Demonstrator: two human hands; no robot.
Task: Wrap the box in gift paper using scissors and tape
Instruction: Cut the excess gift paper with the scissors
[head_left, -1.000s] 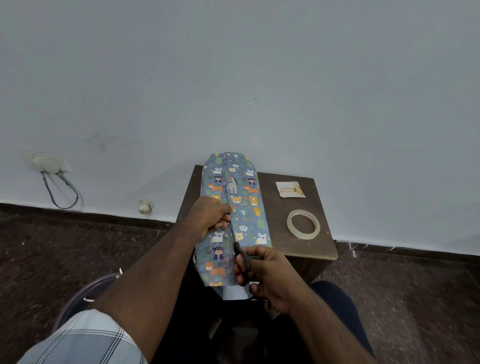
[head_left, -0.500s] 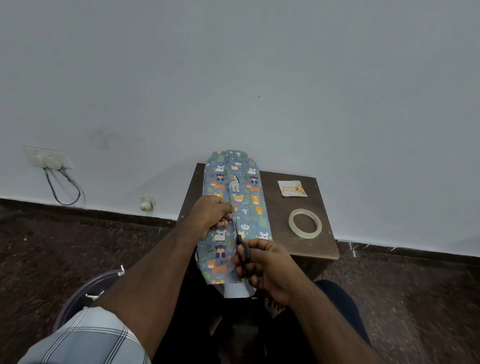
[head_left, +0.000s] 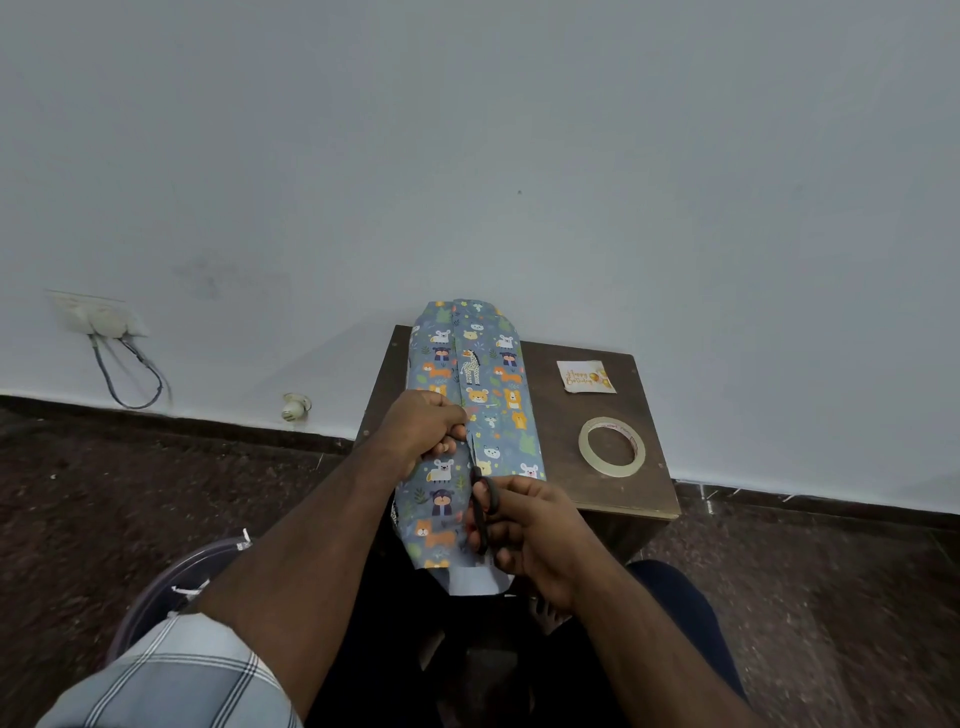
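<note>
Blue gift paper (head_left: 491, 374) printed with cartoon animals lies folded lengthwise over the box, which it hides, on a small brown table (head_left: 556, 467). The paper's near end hangs past the table's front edge. My left hand (head_left: 426, 431) pinches the paper's left layer beside the centre seam. Black scissors (head_left: 480, 499) sit in my right hand (head_left: 530, 530), blades pointing away from me along that seam, their tips close to my left fingers. A roll of clear tape (head_left: 612, 446) lies flat on the table, to the right of the paper.
A small "Happy Birthday" card (head_left: 586, 376) lies at the table's far right. The white wall stands just behind the table, with a socket and looped cable (head_left: 122, 358) at lower left. A round translucent lid or tub (head_left: 171, 587) sits on the dark floor by my left arm.
The scissors and my right hand have moved forward along the seam, away from me. My left hand keeps its pinch on the paper at about the same place.
</note>
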